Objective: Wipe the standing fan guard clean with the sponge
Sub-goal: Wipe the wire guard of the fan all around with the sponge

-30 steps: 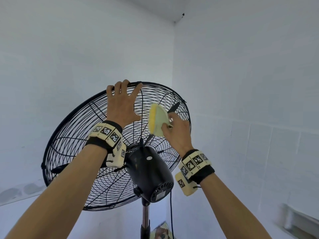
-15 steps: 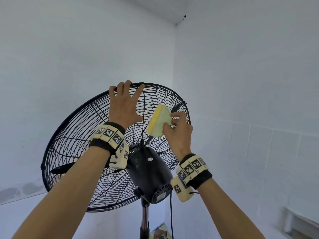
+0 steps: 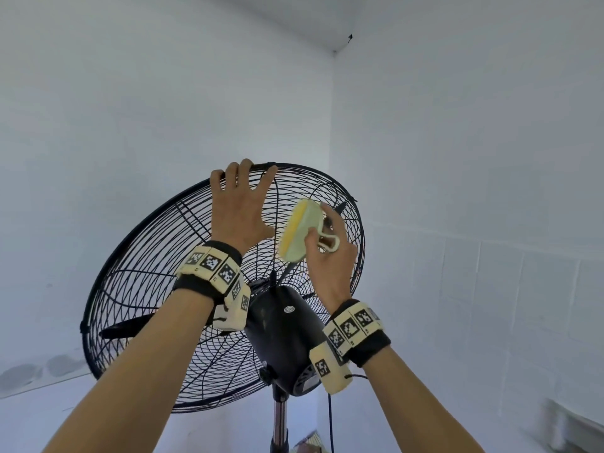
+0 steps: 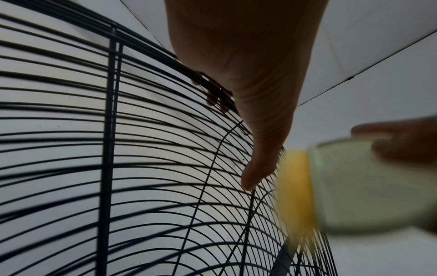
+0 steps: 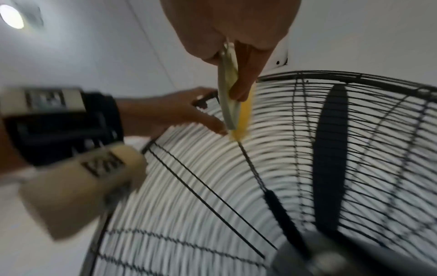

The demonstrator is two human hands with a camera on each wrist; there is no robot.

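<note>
Wiping was under way as the right hand (image 3: 330, 253) gripped the sponge (image 3: 295, 235) against the upper wires of the fan guard (image 3: 137, 256), the left hand (image 3: 240, 204) spread open on its top rim, with most wires seemingly left to clean.

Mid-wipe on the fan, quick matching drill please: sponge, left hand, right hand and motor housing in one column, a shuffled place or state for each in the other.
1. sponge
2. left hand
3. right hand
4. motor housing

A. spread at the top rim of the fan guard
B. black, at the guard's centre above the pole
C. yellow side against the wires
D. grips the sponge

Pairs: 1-C, 2-A, 3-D, 4-B
</note>
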